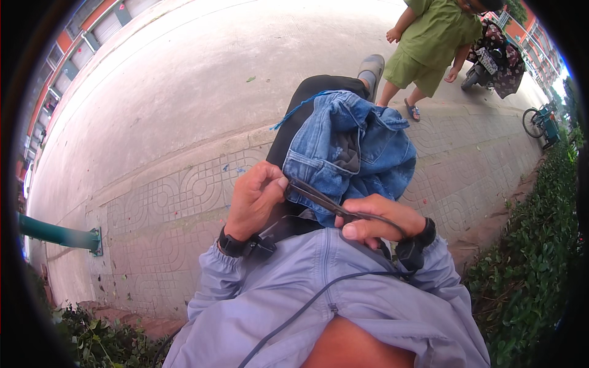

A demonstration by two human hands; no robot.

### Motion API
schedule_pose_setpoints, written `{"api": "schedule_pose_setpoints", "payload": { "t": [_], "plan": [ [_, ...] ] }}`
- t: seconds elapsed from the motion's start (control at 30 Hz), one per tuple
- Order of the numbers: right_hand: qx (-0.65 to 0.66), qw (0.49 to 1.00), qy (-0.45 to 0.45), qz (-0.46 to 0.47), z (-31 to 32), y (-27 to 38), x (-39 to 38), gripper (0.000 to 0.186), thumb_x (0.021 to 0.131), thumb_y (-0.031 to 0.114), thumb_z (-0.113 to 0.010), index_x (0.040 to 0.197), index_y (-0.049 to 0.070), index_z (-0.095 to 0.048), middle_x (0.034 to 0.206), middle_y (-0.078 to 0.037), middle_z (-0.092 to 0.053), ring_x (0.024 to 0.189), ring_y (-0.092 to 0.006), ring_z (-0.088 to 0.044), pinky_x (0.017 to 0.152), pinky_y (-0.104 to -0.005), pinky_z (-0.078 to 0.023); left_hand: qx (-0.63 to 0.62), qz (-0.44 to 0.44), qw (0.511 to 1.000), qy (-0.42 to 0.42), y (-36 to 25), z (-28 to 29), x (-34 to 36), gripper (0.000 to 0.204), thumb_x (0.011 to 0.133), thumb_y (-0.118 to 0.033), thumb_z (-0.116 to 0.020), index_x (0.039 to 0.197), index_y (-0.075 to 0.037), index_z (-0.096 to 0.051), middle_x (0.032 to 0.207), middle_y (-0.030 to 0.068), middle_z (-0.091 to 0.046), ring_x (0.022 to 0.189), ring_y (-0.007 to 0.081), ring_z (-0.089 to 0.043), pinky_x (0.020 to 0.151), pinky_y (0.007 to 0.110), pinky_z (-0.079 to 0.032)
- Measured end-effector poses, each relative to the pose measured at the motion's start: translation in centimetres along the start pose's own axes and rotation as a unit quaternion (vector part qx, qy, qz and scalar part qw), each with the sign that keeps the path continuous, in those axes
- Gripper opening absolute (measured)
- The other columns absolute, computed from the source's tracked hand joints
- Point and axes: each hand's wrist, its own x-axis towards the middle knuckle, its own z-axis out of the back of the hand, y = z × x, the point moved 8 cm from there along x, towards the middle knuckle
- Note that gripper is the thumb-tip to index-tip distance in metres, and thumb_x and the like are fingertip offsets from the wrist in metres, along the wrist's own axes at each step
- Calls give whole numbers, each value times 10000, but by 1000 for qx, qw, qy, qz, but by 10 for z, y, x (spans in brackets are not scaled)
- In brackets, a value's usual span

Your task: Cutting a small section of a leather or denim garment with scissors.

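Note:
A blue denim garment [368, 153] lies bunched over my knee, its folds hiding most of its shape. From one edge hangs a bundle of blue threads [299, 110], draped across my dark trouser leg [288, 126]. My right hand [383, 218] is wrapped round the handles of dark scissors [316, 197], whose blades point left across the garment's near edge. Thumb and forefinger of my left hand [253, 199] are pinched together right at the blade tips. Whatever sits in that pinch, if anything, is too small or hidden to name.
A person in green clothes [429, 46] stands close beyond my foot. Behind them is a parked scooter [488, 61], with a green bicycle [541, 126] farther right. A hedge [534, 245] runs along the right, and a green metal post [61, 233] at left. A cable [307, 306] crosses my jacket.

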Motion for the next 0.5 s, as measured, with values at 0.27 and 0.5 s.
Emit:
{"api": "schedule_pose_setpoints", "payload": {
  "t": [0.27,0.5],
  "plan": [
    [9,999,16,-32,-2,5,3,404,961,353,-602,1092,-29,-589,745,-3,-563,581,-67,-523,548,-219,-403,-6,-7,1000,-21,-3,1,-3,41,927,-27,-603,894,-8,-586,799,11,-550,670,78,-544,614,239,-437],
    [38,998,14,-38,-5,0,6,380,955,334,-613,1088,-22,-596,756,16,-557,582,-43,-498,542,-200,-388,-14,-7,999,-28,-2,2,-7,44,922,-20,-606,886,-13,-583,793,5,-541,664,71,-534,609,232,-428]
  ]
}}
